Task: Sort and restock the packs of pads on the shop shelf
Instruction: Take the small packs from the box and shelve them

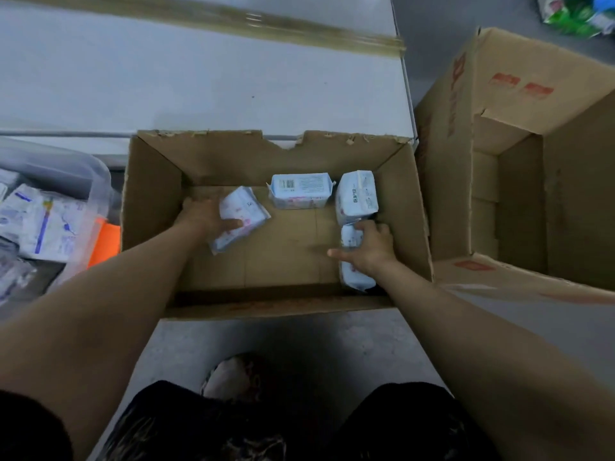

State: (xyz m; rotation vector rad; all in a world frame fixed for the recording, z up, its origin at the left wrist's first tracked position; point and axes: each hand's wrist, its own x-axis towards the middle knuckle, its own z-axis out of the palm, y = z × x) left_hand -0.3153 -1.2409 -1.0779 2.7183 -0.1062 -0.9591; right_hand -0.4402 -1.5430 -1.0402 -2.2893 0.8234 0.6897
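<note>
An open cardboard box [149,181] sits on the floor in front of me, with several white-and-blue packs of pads in it. My left hand [203,216] grips a pink-printed pack [241,212] at the box's left side, thumb across its front. My right hand [367,246] holds a pack [352,277] against the right wall, fingers curled over its top, index finger pointing left. Another pack [357,196] stands just behind that one. One more pack [299,191] lies barcode-up at the back middle.
A clear plastic bin [66,168] with more packs stands at the left, an orange item [104,241] beside it. A larger empty cardboard box [519,161] stands at the right. A pale shelf surface [199,81] runs behind. My knees and a foot are below.
</note>
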